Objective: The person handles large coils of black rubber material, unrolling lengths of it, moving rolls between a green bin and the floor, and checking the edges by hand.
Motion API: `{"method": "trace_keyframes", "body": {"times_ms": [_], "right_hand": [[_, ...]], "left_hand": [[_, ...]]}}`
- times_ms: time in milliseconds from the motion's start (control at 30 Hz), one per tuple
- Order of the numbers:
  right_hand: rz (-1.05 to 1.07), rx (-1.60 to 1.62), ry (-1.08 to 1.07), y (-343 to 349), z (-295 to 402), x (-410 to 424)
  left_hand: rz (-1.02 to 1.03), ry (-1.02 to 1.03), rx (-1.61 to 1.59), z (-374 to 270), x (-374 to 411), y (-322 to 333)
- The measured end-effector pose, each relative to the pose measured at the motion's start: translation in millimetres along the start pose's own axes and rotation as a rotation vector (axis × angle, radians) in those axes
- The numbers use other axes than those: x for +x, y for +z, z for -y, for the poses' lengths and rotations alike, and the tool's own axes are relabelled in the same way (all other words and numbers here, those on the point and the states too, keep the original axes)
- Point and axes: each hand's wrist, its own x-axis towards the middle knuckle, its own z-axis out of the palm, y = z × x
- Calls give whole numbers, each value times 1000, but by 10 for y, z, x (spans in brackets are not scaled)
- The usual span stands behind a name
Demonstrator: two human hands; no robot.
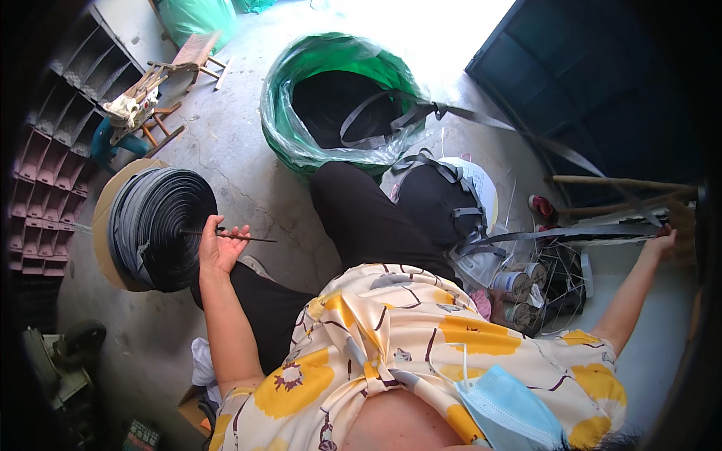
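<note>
On the left, a large coil of black webbing tape stands on edge against a round cardboard disc. A thin metal rod runs out of the coil's centre. My left hand supports this rod in half-curled fingers, palm up. Far to the right, my right hand grips a dark grey strap with the arm stretched out. More strap rises from a green plastic-lined bag towards that hand. Inside the bag lies another black coil.
A round black item with straps over it sits beside my knee. Several cans and a wire frame stand near my right side. Wooden stools, stacked bins and a dark metal door surround the floor.
</note>
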Motion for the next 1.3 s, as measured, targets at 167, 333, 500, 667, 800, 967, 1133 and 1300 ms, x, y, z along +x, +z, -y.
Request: {"method": "trace_keyframes", "body": {"times_ms": [167, 333, 500, 667, 800, 967, 1133, 1300], "right_hand": [[993, -1111, 254, 136, -622, -1458], [1518, -1727, -383, 1168, -916, -3226], [2098, -445, -260, 2605, -1006, -5075], [1845, -378, -535, 3961, -2160, -6106], [1718, -588, -550, 4519, -2678, -6391], [2069, -818, -257, 4789, -2739, -6498], [2028, -811, -70, 4691, -2439, -6628], [2087, -929, 59, 4858, -2426, -6534]], "left_hand": [[-10, 55, 23, 23, -77, 17], [-22, 35, 37, 77, 15, 64], [-58, 64, 28, 89, -82, 84], [-61, 94, 41, 109, -108, 198], [-32, 101, 61, 117, -116, 202], [-32, 97, 56, 99, -151, 200], [-28, 94, 32, 84, -161, 174], [-18, 91, 37, 63, -124, 206]]}}
